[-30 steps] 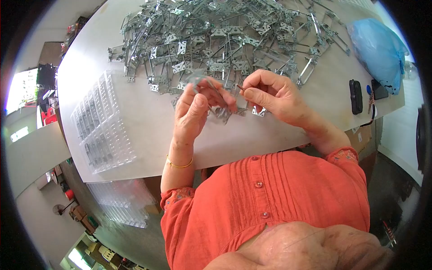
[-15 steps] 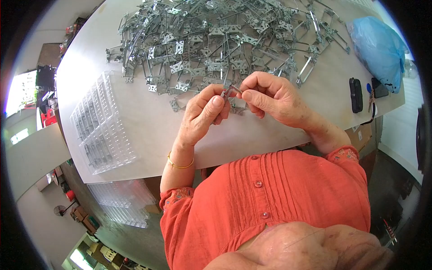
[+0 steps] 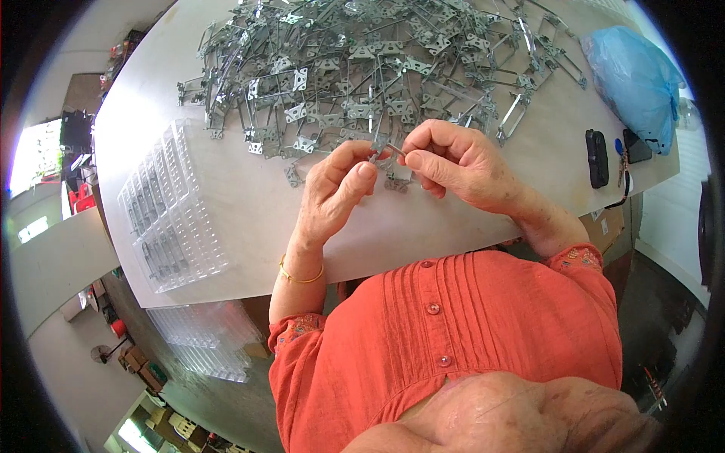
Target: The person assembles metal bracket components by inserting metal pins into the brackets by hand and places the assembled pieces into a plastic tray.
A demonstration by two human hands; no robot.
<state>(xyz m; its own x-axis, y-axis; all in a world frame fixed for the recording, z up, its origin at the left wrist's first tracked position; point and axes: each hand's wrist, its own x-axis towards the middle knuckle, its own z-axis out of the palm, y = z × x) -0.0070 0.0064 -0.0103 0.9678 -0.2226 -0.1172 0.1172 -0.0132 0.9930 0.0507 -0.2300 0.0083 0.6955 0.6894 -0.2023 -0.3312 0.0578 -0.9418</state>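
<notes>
The left hand (image 3: 332, 189) pinches a small metal piece (image 3: 376, 155) between thumb and fingers while the right hand (image 3: 457, 166), just beside it, grips a thin rod (image 3: 396, 150) pointing toward that piece, with piled metal brackets (image 3: 340, 75) beyond both hands and a clear plastic tray (image 3: 198, 240) left of the left hand.

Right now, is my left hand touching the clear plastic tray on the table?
Apart. The head view shows it: a bare stretch of tabletop lies plainly between your left hand and the clear plastic tray.
</notes>
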